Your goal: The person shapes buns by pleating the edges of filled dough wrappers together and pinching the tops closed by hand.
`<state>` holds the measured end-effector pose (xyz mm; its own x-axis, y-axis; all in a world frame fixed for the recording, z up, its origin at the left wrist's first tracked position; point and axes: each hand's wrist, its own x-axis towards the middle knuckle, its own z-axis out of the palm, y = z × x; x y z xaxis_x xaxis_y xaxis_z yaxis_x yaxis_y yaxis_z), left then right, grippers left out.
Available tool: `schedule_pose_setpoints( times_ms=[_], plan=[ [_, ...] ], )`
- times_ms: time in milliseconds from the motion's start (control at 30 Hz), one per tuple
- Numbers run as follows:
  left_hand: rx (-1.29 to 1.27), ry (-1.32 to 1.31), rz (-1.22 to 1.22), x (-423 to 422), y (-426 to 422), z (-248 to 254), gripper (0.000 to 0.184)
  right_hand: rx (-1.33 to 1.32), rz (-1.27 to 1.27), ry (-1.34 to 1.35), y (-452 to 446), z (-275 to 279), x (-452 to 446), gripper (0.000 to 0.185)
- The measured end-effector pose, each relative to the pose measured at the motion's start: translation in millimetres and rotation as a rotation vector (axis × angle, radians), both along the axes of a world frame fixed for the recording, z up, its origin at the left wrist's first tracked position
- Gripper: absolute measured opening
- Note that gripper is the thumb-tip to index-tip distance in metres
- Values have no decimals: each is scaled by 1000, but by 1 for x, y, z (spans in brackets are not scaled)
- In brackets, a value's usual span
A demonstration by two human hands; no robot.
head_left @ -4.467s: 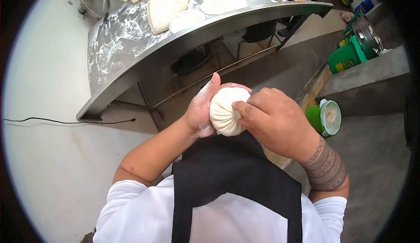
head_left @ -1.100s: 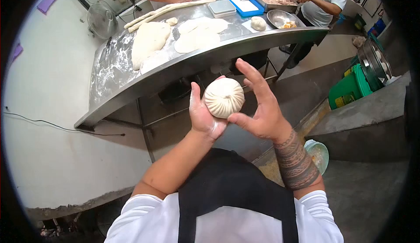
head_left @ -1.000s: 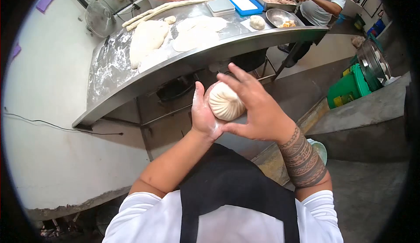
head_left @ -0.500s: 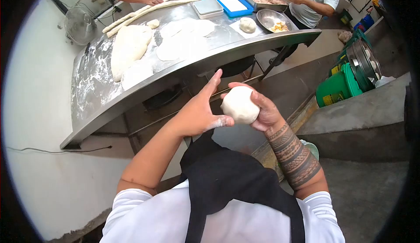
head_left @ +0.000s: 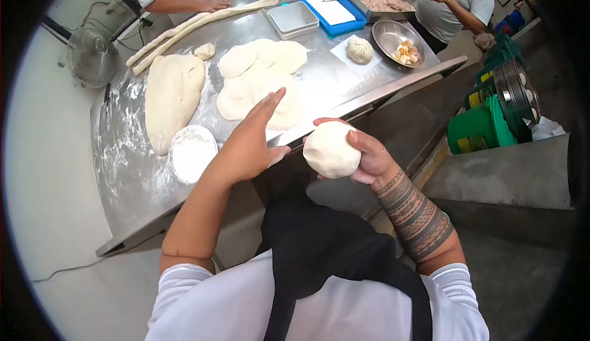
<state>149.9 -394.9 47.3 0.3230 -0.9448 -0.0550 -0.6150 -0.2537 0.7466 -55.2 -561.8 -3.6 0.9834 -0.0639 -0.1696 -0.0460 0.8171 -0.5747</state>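
Note:
A round, smooth, pale dough ball [head_left: 332, 150] rests in my right hand [head_left: 372, 156], whose fingers and thumb wrap round it just off the table's front edge. To the left of it, my left hand [head_left: 253, 141] is open, fingers stretched out and thumb apart, with a little flour on the thumb. It holds nothing and does not touch the ball. Beyond the left hand, flattened dough rounds [head_left: 261, 86] overlap on the steel table [head_left: 332, 92]. A bowl of white flour [head_left: 193, 155] stands beside my left forearm.
A dough slab [head_left: 174, 98], long dough ropes [head_left: 203, 21] and a scale [head_left: 292, 18] lie farther back. At the right are a pleated bun [head_left: 359, 50] on paper, a metal bowl [head_left: 398, 43], a blue tray [head_left: 332, 10] and a filling tray [head_left: 378, 0]. Two co-workers stand behind; green buckets [head_left: 482, 126] stand right.
My view has shifted closer to the table. My left hand has drawn away from the dough ball to the left, while my right hand keeps holding it.

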Motion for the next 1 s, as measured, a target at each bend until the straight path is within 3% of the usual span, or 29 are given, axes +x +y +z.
schedule_pose_setpoints(
  times_ms=[133, 200, 267, 400, 533, 667, 800, 1000],
  plan=[
    [-4, 208, 143, 26, -7, -27, 95, -100, -1, -60, -53, 11, 32, 84],
    [20, 349, 244, 36, -9, -37, 87, -291, -20, -9, -85, 12, 52, 92],
    [30, 455, 311, 49, -9, -57, 85, -400, -3, 63, -125, 6, 74, 81],
    [13, 584, 355, 67, -10, -101, 77, -951, 57, 285, -201, -12, 125, 69],
    [88, 506, 306, 61, -20, -86, 71, -1418, 224, 511, -240, -26, 175, 65],
    [134, 369, 222, 61, -20, -92, 70, -1596, 334, 613, -268, -68, 219, 69],
    [144, 293, 204, 59, -22, -81, 69, -1942, 286, 607, -267, -107, 235, 76],
    [104, 250, 179, 58, -22, -81, 68, -2068, 314, 712, -243, -96, 220, 99]
  ],
)
